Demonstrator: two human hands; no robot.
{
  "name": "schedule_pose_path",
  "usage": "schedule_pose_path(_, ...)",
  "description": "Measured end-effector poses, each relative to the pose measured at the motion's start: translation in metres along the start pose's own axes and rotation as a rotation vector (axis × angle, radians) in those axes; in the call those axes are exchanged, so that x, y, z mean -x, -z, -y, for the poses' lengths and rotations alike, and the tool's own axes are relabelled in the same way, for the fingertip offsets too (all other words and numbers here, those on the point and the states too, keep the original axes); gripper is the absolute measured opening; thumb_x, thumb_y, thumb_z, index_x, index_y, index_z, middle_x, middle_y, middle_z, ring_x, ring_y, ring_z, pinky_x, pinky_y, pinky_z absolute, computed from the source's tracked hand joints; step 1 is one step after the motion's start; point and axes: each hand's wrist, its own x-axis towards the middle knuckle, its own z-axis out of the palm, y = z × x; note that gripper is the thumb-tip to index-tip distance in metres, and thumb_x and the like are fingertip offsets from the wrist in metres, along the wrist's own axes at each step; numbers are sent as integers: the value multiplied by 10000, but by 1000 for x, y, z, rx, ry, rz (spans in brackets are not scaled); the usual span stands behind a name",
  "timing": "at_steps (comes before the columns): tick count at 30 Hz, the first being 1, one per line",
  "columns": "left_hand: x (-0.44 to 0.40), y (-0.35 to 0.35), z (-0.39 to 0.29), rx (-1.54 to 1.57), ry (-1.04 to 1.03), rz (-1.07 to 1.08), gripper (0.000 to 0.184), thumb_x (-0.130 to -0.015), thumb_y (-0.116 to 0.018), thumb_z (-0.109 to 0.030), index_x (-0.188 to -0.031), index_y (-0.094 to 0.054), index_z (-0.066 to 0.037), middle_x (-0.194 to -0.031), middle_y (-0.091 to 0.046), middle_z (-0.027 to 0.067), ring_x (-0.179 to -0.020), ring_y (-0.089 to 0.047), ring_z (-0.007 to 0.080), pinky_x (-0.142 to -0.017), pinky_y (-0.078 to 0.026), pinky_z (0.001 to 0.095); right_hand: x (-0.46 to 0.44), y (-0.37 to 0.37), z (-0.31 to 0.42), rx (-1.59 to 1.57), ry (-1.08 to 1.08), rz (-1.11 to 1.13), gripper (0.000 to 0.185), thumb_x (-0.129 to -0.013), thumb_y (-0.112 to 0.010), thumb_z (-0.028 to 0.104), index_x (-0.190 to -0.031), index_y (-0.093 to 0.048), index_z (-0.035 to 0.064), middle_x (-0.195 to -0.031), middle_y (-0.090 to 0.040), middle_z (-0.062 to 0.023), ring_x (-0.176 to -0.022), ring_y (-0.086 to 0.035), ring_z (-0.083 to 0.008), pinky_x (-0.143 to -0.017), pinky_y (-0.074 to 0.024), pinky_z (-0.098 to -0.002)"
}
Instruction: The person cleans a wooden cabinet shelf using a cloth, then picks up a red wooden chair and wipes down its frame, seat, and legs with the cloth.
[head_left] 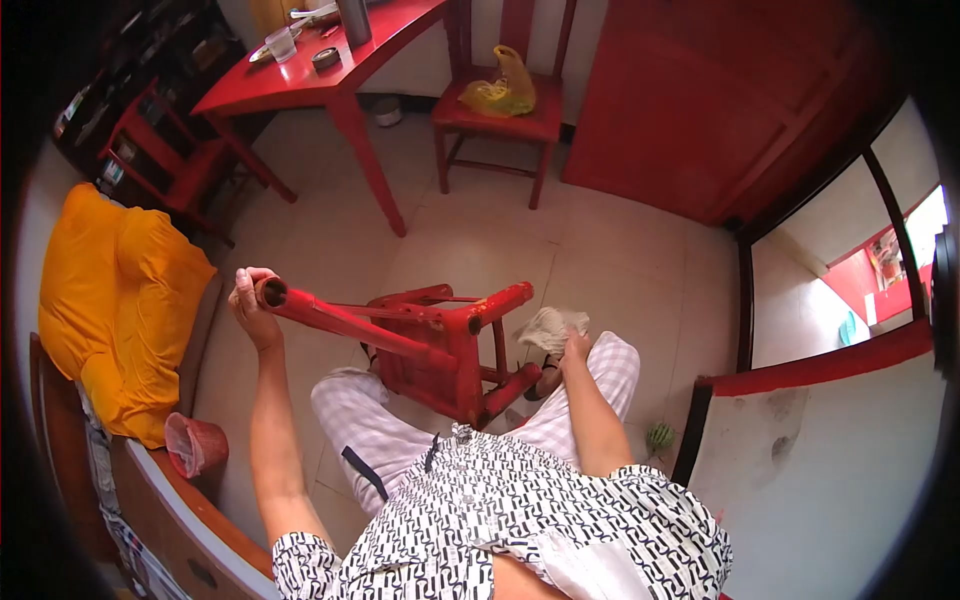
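Observation:
A red wooden stool (420, 355) lies tipped over between my knees, its legs pointing in different directions and its paint worn at the joints. My left hand (254, 300) is wrapped round the end of one long leg, which reaches out to the left. In my right hand (574, 343) is a crumpled off-white cloth (545, 327), gripped just right of the stool and apart from its nearest leg. Part of the stool's lower side is hidden by my clothes.
A red table (300, 85) with a cup, tape roll and bottle stands at the back left. Behind the stool is a red chair (500, 122) bearing a yellow plastic bag (505, 90). Left are an orange cover (130, 290) and red bin (195, 447); a small green ball-like object (660, 435) lies right.

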Motion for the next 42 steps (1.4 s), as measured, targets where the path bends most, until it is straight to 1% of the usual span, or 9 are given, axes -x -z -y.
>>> schedule_pose_path(4, 1, -12, -21, -105, 4, -28, 590, -1045, -328, -387, -714, -650, -20, -643, -584, 28, -645, -567, 126, -634, -459, 269, 53, -6, 33, 612, 221, 155, 252, -858, -646, 164, -1025, -669, -23, -936, -690, -125, -841, -659, -215, -707, -540, -345)
schedule_pose_path(6, -1, -23, -19, -169, 53, -92, 593, -1046, -315, -390, -723, -653, -26, -649, -593, 27, -655, -579, 137, -650, -463, 281, 75, -9, 32, 380, -55, 478, 312, -845, -673, 214, -1028, -662, -39, -912, -696, -146, -845, -654, -201, -739, -523, -350)
schedule_pose_path(8, -5, -42, -32, -260, -4, -123, 586, -1047, -311, -384, -758, -661, -15, -702, -649, 86, -661, -605, 221, -687, -488, 357, 151, -32, 108, 718, 56, 585, 308, -853, -677, 253, -1040, -666, 7, -865, -701, -122, -818, -653, -202, -806, -506, -359)
schedule_pose_path(13, -21, -75, -27, -548, -74, -102, 568, -1044, -322, -422, -897, -690, -14, -839, -692, 187, -843, -657, 388, -814, -495, 466, 183, -27, 68, 897, 825, 803, 343, -810, -670, 246, -1128, -650, 119, -1066, -653, -114, -979, -644, -350, -883, -501, -422)
schedule_pose_path(21, -9, -106, -80, -336, -414, 564, 661, -895, -612, -534, -1401, -480, -130, -1075, -686, 156, -1046, -647, 358, -909, -490, 442, 128, -9, -3, 1280, 344, 710, 374, -754, -668, 239, -1112, -677, 131, -1119, -675, -167, -1070, -631, -366, -916, -495, -466)
schedule_pose_path(24, -13, -82, -82, -651, 181, 951, 652, -882, -643, -521, -1396, -509, -143, -1057, -689, 150, -1030, -649, 288, -920, -482, 385, 117, -9, -5, 1193, 221, 736, 380, -724, -662, 260, -1054, -675, 71, -1010, -695, -191, -1000, -650, -379, -875, -498, -463)
schedule_pose_path(25, -9, -77, -69, -360, 329, 992, 637, -866, -661, -536, -1335, -568, -115, -1012, -681, 121, -995, -635, 223, -895, -479, 344, 121, -11, 0, 1173, 214, 775, 376, -724, -665, 262, -1050, -679, 74, -998, -698, -189, -990, -654, -377, -867, -500, -459)
schedule_pose_path(35, 18, -105, -29, 170, 556, 834, 737, -838, -706, -536, -1358, -446, -83, -1009, -572, 33, -864, -578, 114, -741, -500, 261, 138, -22, 14, 1129, 144, 870, 341, -745, -646, 244, -1054, -683, 105, -1017, -700, -175, -1009, -649, -371, -877, -490, -474)
schedule_pose_path(42, 57, -120, -66, 106, 352, 916, 901, -623, -905, -318, -1364, -448, -83, -1103, -608, 22, -1049, -580, 173, -946, -475, 346, 138, -24, 8, 1164, 249, 794, 356, -766, -641, 260, -1090, -671, 118, -1079, -687, -180, -1062, -628, -383, -924, -474, -492)
